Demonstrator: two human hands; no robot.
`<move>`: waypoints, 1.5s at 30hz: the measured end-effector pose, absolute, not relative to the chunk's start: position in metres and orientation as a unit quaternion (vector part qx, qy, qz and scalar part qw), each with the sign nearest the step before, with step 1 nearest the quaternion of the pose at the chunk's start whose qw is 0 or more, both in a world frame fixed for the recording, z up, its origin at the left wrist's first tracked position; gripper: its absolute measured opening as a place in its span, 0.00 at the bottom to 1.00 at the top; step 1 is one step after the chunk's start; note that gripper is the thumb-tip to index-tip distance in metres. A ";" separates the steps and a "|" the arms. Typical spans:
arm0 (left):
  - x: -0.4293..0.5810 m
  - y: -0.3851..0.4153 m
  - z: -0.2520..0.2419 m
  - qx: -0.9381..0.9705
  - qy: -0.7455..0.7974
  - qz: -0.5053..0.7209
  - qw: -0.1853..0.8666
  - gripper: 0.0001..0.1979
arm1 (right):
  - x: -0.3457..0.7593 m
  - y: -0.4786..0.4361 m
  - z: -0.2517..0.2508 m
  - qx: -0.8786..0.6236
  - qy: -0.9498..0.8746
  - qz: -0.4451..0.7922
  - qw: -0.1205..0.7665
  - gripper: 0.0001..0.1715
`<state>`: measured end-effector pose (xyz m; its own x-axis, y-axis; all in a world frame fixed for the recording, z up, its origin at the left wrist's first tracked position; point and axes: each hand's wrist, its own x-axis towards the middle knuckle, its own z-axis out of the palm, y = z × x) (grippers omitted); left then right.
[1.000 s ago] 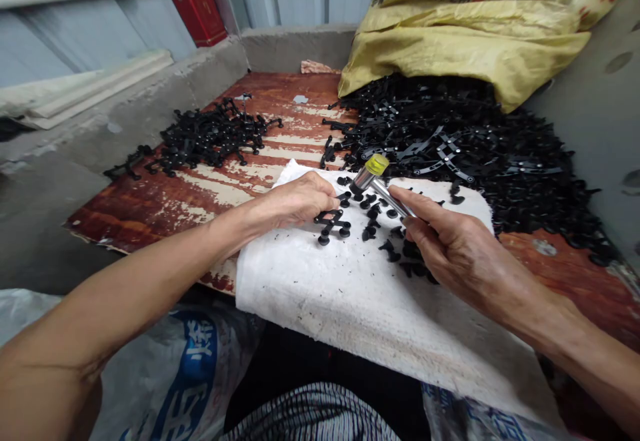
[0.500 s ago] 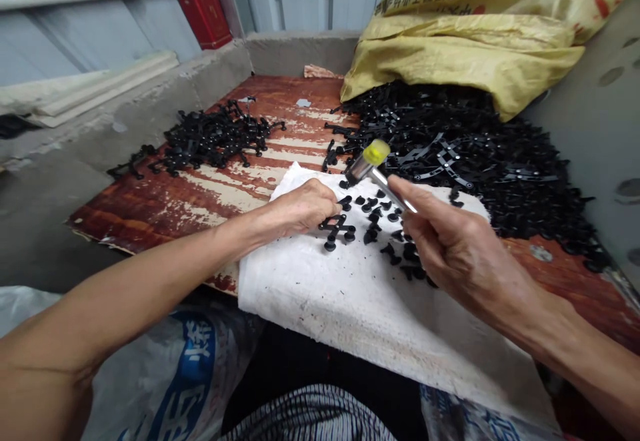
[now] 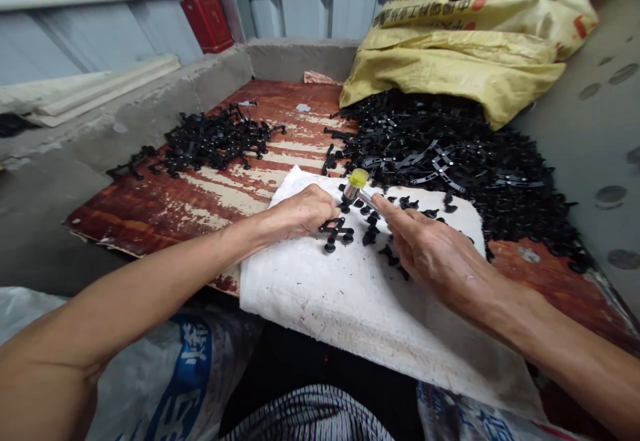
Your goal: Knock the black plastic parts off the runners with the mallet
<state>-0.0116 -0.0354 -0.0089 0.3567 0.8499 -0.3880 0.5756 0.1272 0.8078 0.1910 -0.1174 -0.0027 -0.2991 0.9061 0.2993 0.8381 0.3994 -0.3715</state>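
My right hand [image 3: 425, 237] is closed round the handle of a small mallet [image 3: 358, 185] with a yellow face on top and a dark one below. The dark face is down at a black part beside my left fingertips. My left hand [image 3: 311, 209] is closed on a black crossed-arm bracket [image 3: 336, 231] with round feet, pressed on a white cloth [image 3: 300, 281]; its upper end is hidden behind my fingers and the mallet head. Several small black rubber feet [image 3: 371, 231] lie loose on the cloth, between my two hands.
A heap of black linkage parts [image 3: 440, 154] spills from a yellow woven sack [image 3: 460, 54] at the back right. A smaller pile of black brackets [image 3: 215, 137] lies on the worn red-brown board [image 3: 280, 101] at left. A red box [image 3: 207, 24] stands on the concrete ledge.
The mallet has come down and to the left, its head now at the part by my left fingers. My left hand has hardly moved and keeps the bracket.
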 end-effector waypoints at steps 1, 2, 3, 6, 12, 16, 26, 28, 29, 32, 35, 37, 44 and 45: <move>-0.011 -0.037 -0.007 0.642 0.556 0.134 0.511 0.17 | 0.191 -0.116 -0.004 -0.540 -0.812 0.065 0.212 0.33; -0.010 -0.038 -0.006 0.637 0.560 0.132 0.513 0.17 | 0.191 -0.115 -0.006 -0.534 -0.813 0.054 0.225 0.33; -0.009 -0.039 -0.004 0.634 0.563 0.130 0.515 0.17 | 0.192 -0.114 -0.007 -0.533 -0.808 0.035 0.250 0.33; -0.009 -0.039 -0.003 0.620 0.572 0.132 0.521 0.16 | 0.192 -0.113 -0.010 -0.541 -0.799 0.011 0.262 0.34; -0.015 -0.039 -0.001 0.712 0.471 0.119 0.506 0.12 | 0.188 -0.103 0.007 -0.552 -0.787 0.085 0.261 0.22; -0.013 -0.051 0.008 0.797 0.358 0.072 0.481 0.12 | 0.177 -0.097 0.013 -0.560 -0.688 0.365 0.283 0.09; -0.040 -0.085 0.006 0.746 0.516 0.174 0.383 0.21 | 0.171 -0.113 0.001 -0.597 -0.512 0.452 0.421 0.12; -0.035 -0.089 0.009 0.752 0.495 0.160 0.404 0.20 | 0.168 -0.116 0.000 -0.602 -0.521 0.436 0.420 0.12; -0.030 -0.090 0.011 0.756 0.487 0.154 0.410 0.19 | 0.166 -0.118 0.000 -0.602 -0.532 0.427 0.414 0.12; -0.016 -0.087 0.016 0.745 0.481 0.161 0.433 0.15 | 0.163 -0.124 0.000 -0.586 -0.575 0.409 0.398 0.11; -0.007 -0.075 0.016 0.750 0.458 0.161 0.450 0.11 | 0.165 -0.129 0.000 -0.580 -0.576 0.425 0.389 0.11; -0.006 -0.064 0.015 0.777 0.434 0.145 0.433 0.11 | 0.170 -0.130 -0.002 -0.586 -0.550 0.451 0.388 0.14; -0.003 -0.034 0.011 0.779 0.421 0.070 0.459 0.04 | 0.192 -0.126 -0.006 -0.541 -0.390 0.574 0.475 0.20; -0.003 -0.032 0.010 0.779 0.417 0.067 0.464 0.04 | 0.194 -0.126 -0.007 -0.534 -0.374 0.584 0.484 0.21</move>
